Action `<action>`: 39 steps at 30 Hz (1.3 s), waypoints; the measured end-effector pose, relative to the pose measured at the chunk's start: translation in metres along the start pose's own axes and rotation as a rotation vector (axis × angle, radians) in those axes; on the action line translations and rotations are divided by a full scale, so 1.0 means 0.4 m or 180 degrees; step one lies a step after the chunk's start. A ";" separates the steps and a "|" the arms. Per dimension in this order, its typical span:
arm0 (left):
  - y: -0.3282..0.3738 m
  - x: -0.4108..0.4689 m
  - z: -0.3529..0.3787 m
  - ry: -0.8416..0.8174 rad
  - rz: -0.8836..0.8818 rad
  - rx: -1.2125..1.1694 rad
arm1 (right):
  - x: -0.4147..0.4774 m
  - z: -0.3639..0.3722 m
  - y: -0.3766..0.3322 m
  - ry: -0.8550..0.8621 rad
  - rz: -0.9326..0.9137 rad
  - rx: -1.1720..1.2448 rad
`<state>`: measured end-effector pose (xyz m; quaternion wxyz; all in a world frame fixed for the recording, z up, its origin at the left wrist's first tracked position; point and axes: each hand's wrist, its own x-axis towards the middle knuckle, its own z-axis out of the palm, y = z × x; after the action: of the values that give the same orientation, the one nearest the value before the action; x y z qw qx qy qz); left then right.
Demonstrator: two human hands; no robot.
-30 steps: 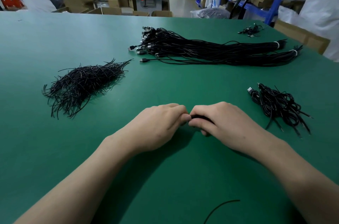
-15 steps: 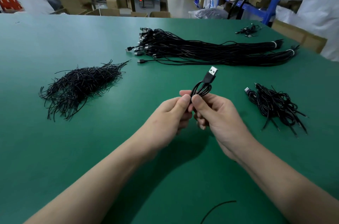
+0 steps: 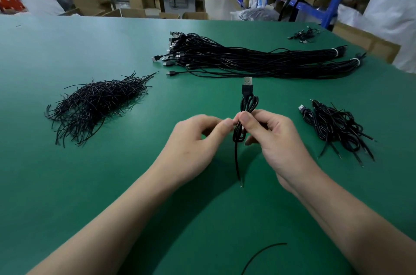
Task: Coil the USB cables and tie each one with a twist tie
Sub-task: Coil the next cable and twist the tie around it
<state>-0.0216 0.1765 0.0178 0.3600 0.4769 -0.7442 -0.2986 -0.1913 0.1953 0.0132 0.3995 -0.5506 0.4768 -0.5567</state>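
One coiled USB cable (image 3: pixel 247 103) is held upright above the green tabletop (image 3: pixel 112 184), plug up, one loose end hanging down. The right hand (image 3: pixel 274 137) grips its middle, and the left hand (image 3: pixel 193 139) pinches it from the other side. A heap of twist ties (image 3: pixel 94 105) lies to the left and tied coils (image 3: pixel 335 128) to the right.

I see two hands, a left hand (image 3: pixel 193 139) and a right hand (image 3: pixel 276 137), and one coiled cable (image 3: pixel 246 103). There are two long cable bundles (image 3: pixel 292 52) (image 3: pixel 315 70), one big pile of twist ties (image 3: pixel 94 103), two small heaps of coiled cables (image 3: pixel 335 126) (image 3: pixel 304 34) and one loose tie (image 3: pixel 263 252).
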 end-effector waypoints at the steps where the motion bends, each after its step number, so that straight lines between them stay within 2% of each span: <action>1: 0.002 0.001 -0.004 0.0125 0.0038 -0.0219 | 0.001 -0.004 -0.001 -0.0018 0.0072 0.0013; 4: 0.002 0.015 -0.007 0.0163 0.0129 -0.0872 | -0.002 -0.005 -0.001 -0.0243 0.0299 0.0098; 7: 0.006 0.019 -0.002 0.0110 0.0274 -0.1078 | -0.010 0.002 -0.005 -0.0611 0.0393 0.0131; 11: 0.003 0.018 0.002 0.0122 0.0122 -0.1781 | -0.023 0.012 -0.017 -0.1004 0.0506 0.0028; 15: 0.000 0.020 0.008 -0.0010 0.0097 -0.2182 | -0.028 0.019 -0.029 -0.1212 0.0622 0.0331; 20: 0.003 0.018 0.015 0.0133 0.0114 -0.2569 | -0.022 0.018 -0.028 -0.1419 0.0718 0.0592; 27: 0.010 0.015 0.028 0.0520 0.0291 -0.2353 | -0.024 0.022 -0.022 -0.1447 0.0794 0.0516; 39: 0.011 0.009 0.023 0.0649 0.0346 -0.1947 | -0.034 0.022 -0.023 -0.1561 0.0742 -0.0012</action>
<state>-0.0323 0.1755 0.0169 0.5746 0.3337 -0.6046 -0.4393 -0.1809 0.2098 0.0185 0.5634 -0.6111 0.4270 -0.3561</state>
